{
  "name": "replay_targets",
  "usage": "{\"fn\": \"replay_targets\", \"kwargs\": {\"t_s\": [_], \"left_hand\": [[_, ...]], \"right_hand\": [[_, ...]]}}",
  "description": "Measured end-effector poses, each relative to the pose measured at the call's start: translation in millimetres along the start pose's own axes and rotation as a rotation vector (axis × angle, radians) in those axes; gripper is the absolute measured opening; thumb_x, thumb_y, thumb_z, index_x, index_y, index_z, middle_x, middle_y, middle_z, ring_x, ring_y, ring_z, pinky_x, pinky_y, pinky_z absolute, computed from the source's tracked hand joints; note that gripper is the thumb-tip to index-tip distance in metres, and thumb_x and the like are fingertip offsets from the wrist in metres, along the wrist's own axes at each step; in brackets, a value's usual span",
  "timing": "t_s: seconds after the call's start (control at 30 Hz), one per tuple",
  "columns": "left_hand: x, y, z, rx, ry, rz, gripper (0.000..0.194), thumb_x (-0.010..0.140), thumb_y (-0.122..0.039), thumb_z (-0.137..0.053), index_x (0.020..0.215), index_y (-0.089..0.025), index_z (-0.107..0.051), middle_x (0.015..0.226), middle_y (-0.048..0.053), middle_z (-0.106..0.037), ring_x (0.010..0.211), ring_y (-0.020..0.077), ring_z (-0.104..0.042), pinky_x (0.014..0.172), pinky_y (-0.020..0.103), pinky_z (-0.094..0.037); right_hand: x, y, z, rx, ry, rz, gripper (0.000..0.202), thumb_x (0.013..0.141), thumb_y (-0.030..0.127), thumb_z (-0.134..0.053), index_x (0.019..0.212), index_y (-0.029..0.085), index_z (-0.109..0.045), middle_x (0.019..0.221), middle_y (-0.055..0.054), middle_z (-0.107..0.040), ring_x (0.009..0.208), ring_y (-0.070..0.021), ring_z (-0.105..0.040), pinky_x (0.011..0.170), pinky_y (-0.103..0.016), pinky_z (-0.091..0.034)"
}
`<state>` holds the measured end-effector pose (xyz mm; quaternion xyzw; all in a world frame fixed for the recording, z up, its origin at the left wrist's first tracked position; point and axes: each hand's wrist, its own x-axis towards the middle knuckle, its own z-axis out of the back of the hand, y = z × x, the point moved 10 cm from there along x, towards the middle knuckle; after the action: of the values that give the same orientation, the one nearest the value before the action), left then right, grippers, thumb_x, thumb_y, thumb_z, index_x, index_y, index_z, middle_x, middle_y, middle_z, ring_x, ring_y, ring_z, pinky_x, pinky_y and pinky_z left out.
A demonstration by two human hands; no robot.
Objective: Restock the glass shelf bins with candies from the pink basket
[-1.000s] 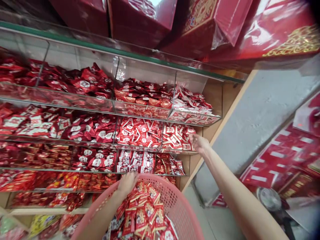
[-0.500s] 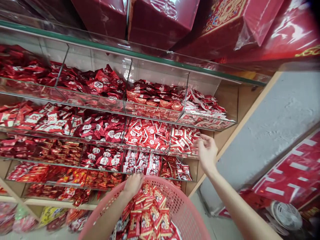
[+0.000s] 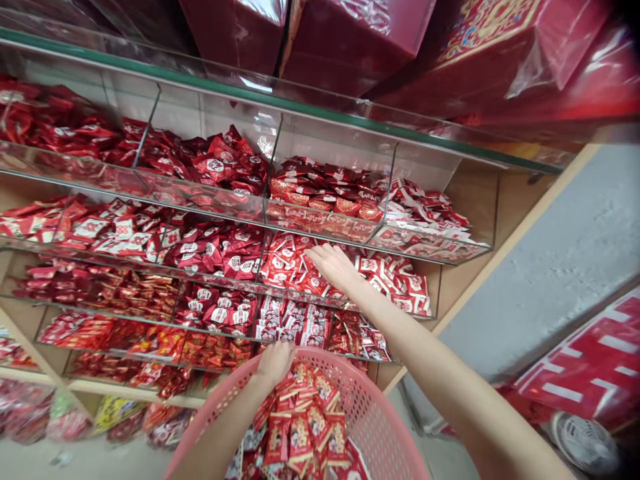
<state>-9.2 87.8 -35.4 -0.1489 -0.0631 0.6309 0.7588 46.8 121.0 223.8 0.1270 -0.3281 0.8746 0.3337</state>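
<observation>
Sitting low in the view, a pink plastic basket point(image 3: 385, 413) shows a round, smooth rim and a wall pierced by rows of small holes. Inside it lies a loose heap of small red packets point(image 3: 300, 437), flat and rectangular, their glossy fronts printed in gold with little figures, their edges pale gold. A few packets with white and dark markings show at the left of the heap.

Beyond the basket, a shelf with clear dividers point(image 3: 267, 163) holds more packets sorted by compartment. One compartment has red-and-white packets point(image 3: 286, 261) tumbled at many angles, with white edges and round white emblems; the compartment to its right holds cream-edged red packets point(image 3: 400, 283).

The left hand point(image 3: 277, 363) is narrowed around the basket's far rim, knuckles up, its forearm crossing over the basket's left side. The right hand point(image 3: 334, 267) reaches in from the right with the arm stretched long, palm down, over the right part of the red-and-white packets. Its fingers point left and slightly up, gently bent; the underside is hidden, so I cannot tell whether it grasps a packet.
</observation>
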Motion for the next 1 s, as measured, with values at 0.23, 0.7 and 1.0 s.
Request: {"fn": "replay_targets", "kwargs": {"t_s": [0.23, 0.7, 1.0], "left_hand": [[1.8, -2.6, 3.2, 0.017, -0.065, -0.057, 0.041, 0.093, -0.032, -0.028, 0.111, -0.015, -0.061, 0.107, 0.012, -0.064, 0.099, 0.0228, -0.060, 0.087, 0.033, -0.045], [1.0, -13.7, 7.3, 0.079, -0.010, -0.063, 0.039, 0.093, -0.035, -0.031, 0.112, -0.018, -0.060, 0.111, 0.011, -0.063, 0.101, 0.0197, -0.059, 0.087, 0.028, -0.043], [-1.3, -13.4, 10.2, 0.085, -0.005, -0.048, 0.040, 0.093, -0.035, -0.029, 0.104, -0.016, -0.063, 0.100, 0.011, -0.066, 0.095, 0.0211, -0.062, 0.081, 0.030, -0.045]], "right_hand": [[-11.4, -1.2, 7.6, -0.053, -0.041, -0.002, 0.017, 0.093, 0.017, -0.041, 0.101, 0.018, -0.056, 0.096, -0.009, -0.056, 0.087, -0.0231, -0.045, 0.071, -0.034, -0.032], [-30.6, -27.8, 23.0, 0.342, -0.143, -0.195, 0.017, 0.092, 0.023, -0.045, 0.105, 0.018, -0.054, 0.102, -0.007, -0.049, 0.097, -0.0218, -0.045, 0.080, -0.036, -0.036], [-46.8, -10.4, 28.0, 0.361, -0.287, -0.283, 0.023, 0.094, 0.025, -0.040, 0.111, 0.018, -0.053, 0.104, -0.011, -0.053, 0.096, -0.0229, -0.048, 0.079, -0.036, -0.038]]}}
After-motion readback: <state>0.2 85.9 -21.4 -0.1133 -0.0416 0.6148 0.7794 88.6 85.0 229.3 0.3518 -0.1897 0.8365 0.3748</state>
